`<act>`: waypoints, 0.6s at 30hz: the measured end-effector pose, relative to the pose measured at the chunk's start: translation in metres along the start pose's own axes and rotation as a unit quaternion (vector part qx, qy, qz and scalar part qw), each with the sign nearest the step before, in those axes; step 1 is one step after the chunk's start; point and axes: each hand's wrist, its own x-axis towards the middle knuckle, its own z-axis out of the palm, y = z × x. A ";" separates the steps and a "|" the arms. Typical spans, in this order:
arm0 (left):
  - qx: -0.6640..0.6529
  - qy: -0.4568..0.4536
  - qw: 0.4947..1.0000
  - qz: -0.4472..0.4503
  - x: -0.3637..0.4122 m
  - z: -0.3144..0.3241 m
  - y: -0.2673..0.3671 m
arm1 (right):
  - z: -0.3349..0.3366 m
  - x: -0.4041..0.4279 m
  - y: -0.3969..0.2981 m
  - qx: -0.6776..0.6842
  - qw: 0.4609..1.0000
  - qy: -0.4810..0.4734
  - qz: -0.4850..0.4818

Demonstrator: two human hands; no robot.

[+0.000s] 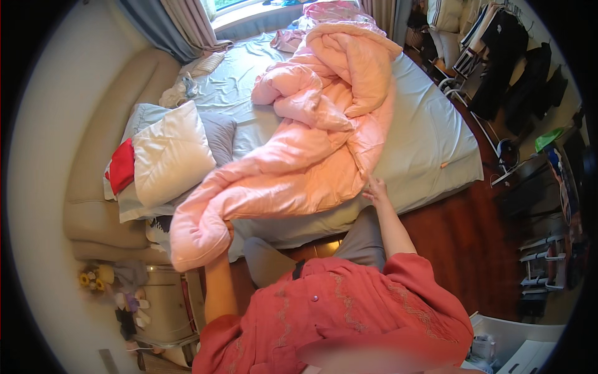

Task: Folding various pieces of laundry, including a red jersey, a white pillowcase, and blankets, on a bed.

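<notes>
A pink quilt (299, 168) lies bunched across a bed with a pale fitted sheet (430, 140). Its lower left end is raised by my left hand (230, 230), which grips it from beneath and is mostly hidden by the fabric. At the quilt's lower right edge is my right hand (375, 190), its fingers partly spread beside the fabric; whether they pinch the edge is unclear. A white cushion (173, 154), a grey pillow (222, 133) and a red cloth item (122, 166) lie at the left by the padded headboard.
The beige headboard (107, 135) runs along the left wall. A bedside cabinet (166, 304) stands at lower left. Pink patterned bedding (331, 11) lies at the far end near the window. Clothes (500, 56) hang on the right above a white metal rack (483, 126).
</notes>
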 end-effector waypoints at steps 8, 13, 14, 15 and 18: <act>-0.015 0.003 1.000 0.003 0.013 -0.009 0.015 | 0.060 0.016 -0.022 -0.442 0.870 0.090 -0.200; -0.013 -0.067 0.997 0.028 0.059 -0.005 0.109 | 0.030 0.060 -0.029 -0.371 0.910 0.160 -0.094; -0.024 -0.090 0.995 0.039 0.069 -0.001 0.126 | 0.004 0.079 -0.029 -0.304 0.930 0.170 -0.118; -0.036 -0.116 0.991 0.049 0.077 -0.002 0.135 | -0.020 0.092 -0.031 -0.239 0.943 0.182 -0.143; -0.033 -0.010 0.999 -0.018 0.059 0.007 0.079 | -0.008 0.046 -0.095 0.162 0.972 0.080 -0.147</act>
